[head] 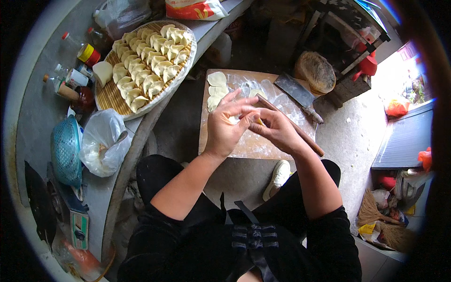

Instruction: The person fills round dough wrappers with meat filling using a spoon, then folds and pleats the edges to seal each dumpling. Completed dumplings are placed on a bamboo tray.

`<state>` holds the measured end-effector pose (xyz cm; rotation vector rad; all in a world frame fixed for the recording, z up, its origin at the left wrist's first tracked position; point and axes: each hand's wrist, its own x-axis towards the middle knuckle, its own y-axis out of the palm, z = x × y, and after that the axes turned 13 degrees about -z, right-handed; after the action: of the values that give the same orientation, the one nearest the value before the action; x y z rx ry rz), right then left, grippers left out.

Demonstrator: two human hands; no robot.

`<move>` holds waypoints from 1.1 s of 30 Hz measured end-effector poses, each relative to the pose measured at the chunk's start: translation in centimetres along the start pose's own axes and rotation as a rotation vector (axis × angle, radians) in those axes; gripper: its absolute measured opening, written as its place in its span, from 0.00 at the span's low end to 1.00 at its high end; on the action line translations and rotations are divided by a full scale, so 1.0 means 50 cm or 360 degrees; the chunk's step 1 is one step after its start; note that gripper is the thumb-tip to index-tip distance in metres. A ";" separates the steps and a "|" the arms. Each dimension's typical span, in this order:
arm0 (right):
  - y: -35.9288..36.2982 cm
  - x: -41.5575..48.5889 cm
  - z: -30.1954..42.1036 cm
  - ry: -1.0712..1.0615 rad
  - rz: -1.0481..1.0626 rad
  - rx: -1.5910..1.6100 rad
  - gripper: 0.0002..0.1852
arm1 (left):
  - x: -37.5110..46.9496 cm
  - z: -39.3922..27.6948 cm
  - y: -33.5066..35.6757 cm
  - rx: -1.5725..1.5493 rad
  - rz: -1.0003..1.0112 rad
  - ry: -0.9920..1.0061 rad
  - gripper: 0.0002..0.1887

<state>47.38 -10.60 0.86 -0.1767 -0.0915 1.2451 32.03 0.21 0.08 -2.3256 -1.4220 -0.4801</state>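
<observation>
My left hand (227, 123) and my right hand (276, 128) meet over a floured wooden board (243, 148). Pinched between their fingertips is a small piece of dough (260, 121), mostly hidden by the fingers, so its shape cannot be told. Round dough wrappers (217, 87) lie overlapped in a column at the board's left edge. Another wrapper (258, 93) lies behind my hands. A wooden rolling pin (303, 135) slants across the board beside my right hand, partly beneath it. Farther back, a cleaver (294, 89) rests on the board's right side.
On the counter at left, a round woven tray (105, 97) holds rows of dumplings (141, 75). Bottles (88, 54), a blue-green basket (65, 151) and a plastic bag (104, 141) stand nearby. A round wooden block (315, 73) sits beyond the cleaver; a straw broom (373, 208) lies right.
</observation>
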 end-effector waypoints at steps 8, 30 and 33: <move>0.028 0.033 -0.171 0.0508 -0.0299 0.0247 0.14 | 0.061 0.013 -0.073 -0.0470 -0.0493 -0.0508 0.09; 0.127 0.014 -0.271 -0.0675 -0.0275 -0.1292 0.13 | 0.104 0.020 -0.140 -0.0005 -0.0556 -0.0122 0.04; 0.133 0.016 -0.248 -0.0740 -0.0164 -0.1475 0.13 | 0.109 0.016 -0.144 -0.0001 -0.0540 -0.0161 0.05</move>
<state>43.46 -8.84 -12.58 -0.6675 -1.0725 1.0417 28.01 7.83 2.90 -2.1405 -1.8772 -0.4590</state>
